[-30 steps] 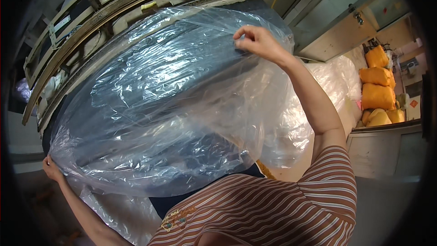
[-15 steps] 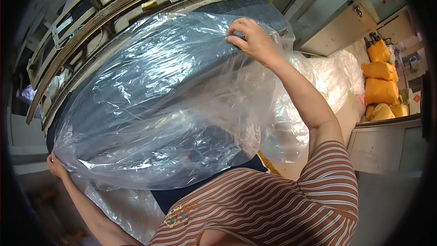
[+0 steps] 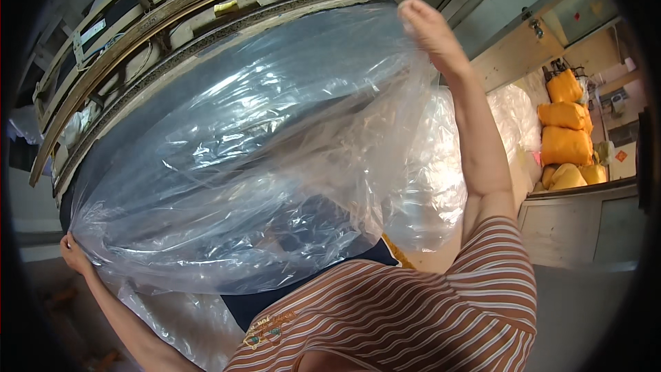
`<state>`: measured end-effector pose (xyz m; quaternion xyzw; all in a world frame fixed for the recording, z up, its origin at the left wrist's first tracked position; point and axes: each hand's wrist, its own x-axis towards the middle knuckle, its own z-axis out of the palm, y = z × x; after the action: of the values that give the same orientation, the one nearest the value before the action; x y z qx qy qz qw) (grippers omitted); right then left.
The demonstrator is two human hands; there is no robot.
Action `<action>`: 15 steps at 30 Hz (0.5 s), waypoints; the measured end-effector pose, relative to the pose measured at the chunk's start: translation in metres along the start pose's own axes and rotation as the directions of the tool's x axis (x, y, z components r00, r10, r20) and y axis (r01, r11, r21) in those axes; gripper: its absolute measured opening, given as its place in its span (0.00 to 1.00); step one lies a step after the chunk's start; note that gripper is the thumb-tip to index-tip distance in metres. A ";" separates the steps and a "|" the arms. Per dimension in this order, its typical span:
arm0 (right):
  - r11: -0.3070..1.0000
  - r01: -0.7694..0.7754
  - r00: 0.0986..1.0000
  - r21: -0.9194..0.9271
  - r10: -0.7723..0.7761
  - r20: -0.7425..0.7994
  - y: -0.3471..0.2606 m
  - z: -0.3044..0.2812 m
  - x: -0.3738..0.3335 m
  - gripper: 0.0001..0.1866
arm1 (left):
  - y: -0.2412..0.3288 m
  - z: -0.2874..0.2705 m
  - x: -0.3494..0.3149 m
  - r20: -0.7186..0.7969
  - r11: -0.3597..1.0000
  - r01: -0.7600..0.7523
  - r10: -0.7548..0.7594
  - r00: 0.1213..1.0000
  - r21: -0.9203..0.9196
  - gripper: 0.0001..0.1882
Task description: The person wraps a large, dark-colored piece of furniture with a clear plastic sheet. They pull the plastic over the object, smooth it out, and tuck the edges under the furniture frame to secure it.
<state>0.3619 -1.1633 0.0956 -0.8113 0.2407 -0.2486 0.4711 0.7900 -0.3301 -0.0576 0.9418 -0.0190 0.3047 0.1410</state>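
Note:
A large clear plastic sheet (image 3: 227, 145), crinkled and shiny, is stretched across a dark worktable in front of me and hangs toward my waist. At the far left, my left hand (image 3: 74, 253) pinches a gathered corner of it, the folds fanning out from the fingers. My right hand (image 3: 434, 33), arm reaching far forward, is closed on the sheet's far right edge near the table's back corner. That hand is slightly blurred, and its fingertips are partly hidden. Between the two hands the film lies fairly taut over the table, with loose folds on the near right side.
A long wood and metal frame (image 3: 148, 24) runs along the table's back edge, with a small yellow object (image 3: 225, 8) on it. More bundled clear plastic (image 3: 430, 179) lies at the right. Beyond stand stacked orange bundles (image 3: 566, 145) and a pale cabinet (image 3: 578, 227).
My right hand has moved farther forward and to the right, pulling the sheet's edge out toward the table's corner. My left hand has shifted slightly left, still pinching its corner.

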 end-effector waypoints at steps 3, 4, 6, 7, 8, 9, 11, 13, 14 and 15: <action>0.863 0.130 0.988 -0.488 -0.153 -0.008 0.068 0.002 0.024 0.11 | -0.005 0.002 0.001 -0.009 0.998 -0.038 0.037 0.999 -0.052 0.19; 0.889 0.078 0.997 -0.451 -0.072 0.031 0.072 0.011 0.024 0.11 | -0.003 -0.002 0.003 0.006 0.997 -0.036 0.037 0.999 -0.071 0.19; 0.898 0.035 0.999 -0.438 -0.014 0.052 0.076 0.020 0.025 0.10 | 0.004 -0.002 -0.003 0.029 0.995 -0.028 0.031 0.999 -0.093 0.19; 0.895 0.054 0.999 -0.444 -0.047 0.026 0.076 0.024 0.031 0.10 | 0.004 -0.005 -0.001 0.031 0.996 -0.015 0.018 0.999 -0.091 0.20; 0.890 0.072 0.997 -0.451 -0.081 -0.001 0.076 0.028 0.035 0.10 | 0.005 -0.008 -0.003 0.033 0.996 -0.002 0.005 0.999 -0.089 0.20; 0.873 0.084 0.993 -0.480 -0.112 -0.031 0.078 0.034 0.036 0.10 | 0.004 -0.013 -0.004 0.035 0.996 0.012 -0.009 0.999 -0.088 0.20; 0.838 0.101 0.980 -0.537 -0.175 -0.089 0.079 0.044 0.037 0.10 | -0.009 -0.034 -0.003 -0.013 0.979 0.086 -0.090 0.996 -0.185 0.20; 0.829 0.148 0.968 -0.540 -0.233 -0.093 0.082 0.048 0.040 0.10 | -0.024 -0.060 -0.007 -0.034 0.964 0.115 -0.127 0.991 -0.241 0.21; 0.821 0.155 0.966 -0.549 -0.241 -0.089 0.083 0.047 0.039 0.10 | -0.029 -0.076 -0.010 -0.028 0.962 0.112 -0.123 0.992 -0.250 0.21; 0.814 0.162 0.965 -0.558 -0.249 -0.084 0.084 0.045 0.038 0.10 | -0.034 -0.090 -0.013 -0.022 0.960 0.109 -0.119 0.993 -0.258 0.21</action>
<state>0.4063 -1.1948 0.0089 -0.9115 0.2477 -0.2807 0.1704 0.7320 -0.2733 -0.0044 0.9094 -0.0015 0.3084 0.2791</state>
